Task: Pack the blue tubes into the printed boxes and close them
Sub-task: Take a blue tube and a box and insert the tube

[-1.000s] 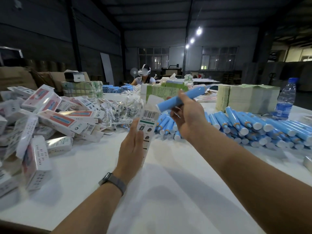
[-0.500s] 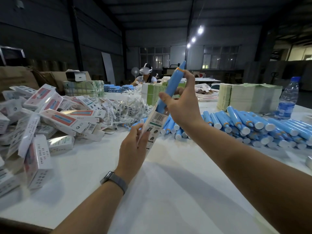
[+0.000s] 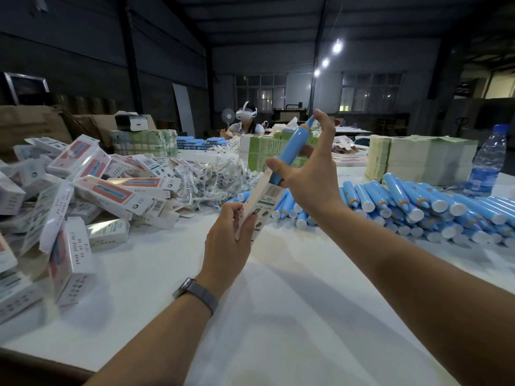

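My left hand (image 3: 227,238) grips a white printed box (image 3: 260,200) by its lower end, tilted up to the right above the table. My right hand (image 3: 309,174) holds a blue tube (image 3: 292,147) along its length, forefinger on the orange tip, thumb beside the box mouth. The tube's lower end sits inside the box's open top. A heap of loose blue tubes (image 3: 412,207) lies at the right. Printed boxes (image 3: 83,188) are piled at the left.
A white table (image 3: 278,316) lies under my arms. Clear plastic packets (image 3: 206,176) lie in the middle behind the box. Green and cream leaflet stacks (image 3: 418,160) stand at the back, a water bottle (image 3: 487,160) at far right. A person with a headset (image 3: 246,122) sits across.
My right hand swung the blue tube from lying sideways to pointing steeply up, and set its lower end into the box's open top. My left hand tilted the box to meet it.
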`<action>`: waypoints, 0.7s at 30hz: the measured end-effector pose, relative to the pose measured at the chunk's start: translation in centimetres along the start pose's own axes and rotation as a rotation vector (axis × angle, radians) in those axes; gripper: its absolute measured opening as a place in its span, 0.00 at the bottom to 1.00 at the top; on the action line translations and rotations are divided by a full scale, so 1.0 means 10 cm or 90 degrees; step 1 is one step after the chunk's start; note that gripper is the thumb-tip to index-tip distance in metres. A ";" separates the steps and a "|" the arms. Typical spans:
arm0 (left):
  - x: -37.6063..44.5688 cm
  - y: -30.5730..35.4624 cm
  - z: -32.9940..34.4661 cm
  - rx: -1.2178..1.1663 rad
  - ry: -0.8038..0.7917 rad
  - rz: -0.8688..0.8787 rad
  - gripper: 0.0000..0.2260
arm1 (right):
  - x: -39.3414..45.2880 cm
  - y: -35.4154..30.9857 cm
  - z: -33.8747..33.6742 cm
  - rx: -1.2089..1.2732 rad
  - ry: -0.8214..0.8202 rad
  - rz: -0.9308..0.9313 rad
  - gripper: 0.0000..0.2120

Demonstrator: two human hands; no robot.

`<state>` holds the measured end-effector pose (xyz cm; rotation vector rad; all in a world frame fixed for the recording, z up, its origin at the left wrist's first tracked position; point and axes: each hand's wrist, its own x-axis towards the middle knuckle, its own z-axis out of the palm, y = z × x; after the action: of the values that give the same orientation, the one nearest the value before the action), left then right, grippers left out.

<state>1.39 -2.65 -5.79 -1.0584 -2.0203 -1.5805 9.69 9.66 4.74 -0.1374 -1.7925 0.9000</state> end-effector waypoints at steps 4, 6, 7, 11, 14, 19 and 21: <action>0.00 0.01 -0.01 -0.004 0.016 0.018 0.17 | 0.03 -0.01 0.06 -0.001 -0.005 0.015 0.34; 0.00 0.01 -0.01 -0.007 0.023 0.016 0.16 | 0.02 -0.01 0.08 0.018 -0.001 0.033 0.25; 0.00 0.01 -0.01 -0.009 0.024 0.015 0.16 | 0.02 0.00 0.10 0.026 -0.001 0.041 0.21; 0.01 -0.02 0.00 -0.008 0.031 0.016 0.15 | -0.15 0.05 0.21 -0.080 -0.037 -0.020 0.05; 0.02 -0.04 0.01 -0.011 0.036 0.015 0.13 | -0.29 0.14 0.32 -0.148 -0.064 -0.057 0.12; 0.06 -0.14 0.04 -0.022 0.100 -0.001 0.07 | -0.28 0.17 0.43 -0.166 -0.095 -0.091 0.11; 0.11 -0.17 0.02 -0.050 0.164 -0.046 0.05 | -0.27 0.23 0.51 -0.139 -0.069 -0.101 0.12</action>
<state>-0.58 -2.23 -6.22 -0.7690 -1.8554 -1.7458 5.74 7.35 0.56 -0.0858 -1.9697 0.6088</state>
